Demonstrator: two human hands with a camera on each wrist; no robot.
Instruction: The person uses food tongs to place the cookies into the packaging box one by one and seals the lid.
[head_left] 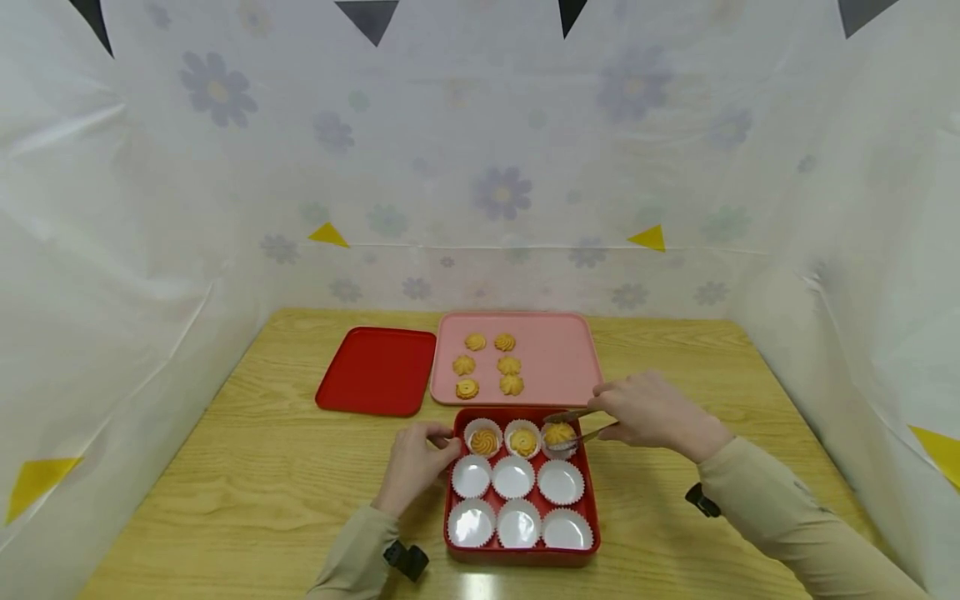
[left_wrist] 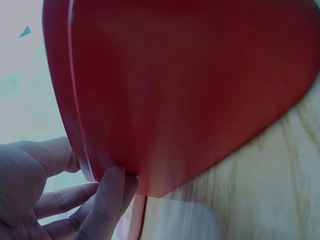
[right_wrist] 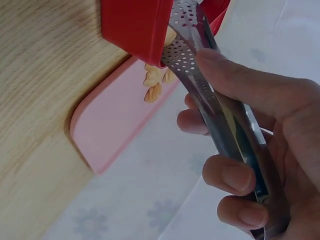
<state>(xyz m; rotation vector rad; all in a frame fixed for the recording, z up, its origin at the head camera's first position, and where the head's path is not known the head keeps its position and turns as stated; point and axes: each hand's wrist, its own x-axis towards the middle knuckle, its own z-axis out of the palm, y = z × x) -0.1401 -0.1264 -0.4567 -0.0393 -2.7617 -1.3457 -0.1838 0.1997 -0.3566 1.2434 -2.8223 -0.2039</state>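
While gripping tongs [head_left: 577,425], right hand [head_left: 651,412] over seemingly unlabelled red box [head_left: 588,492]; left hand [head_left: 416,462] holding its corner.

two bare hands, left hand [head_left: 417,458] and right hand [head_left: 651,410], emerge from long beige fabric sleeves [head_left: 780,508] with snug cuffs. a small black strap-mounted device [head_left: 405,559] sits at each wrist, just behind the cuff edge. no rings or gloves show.
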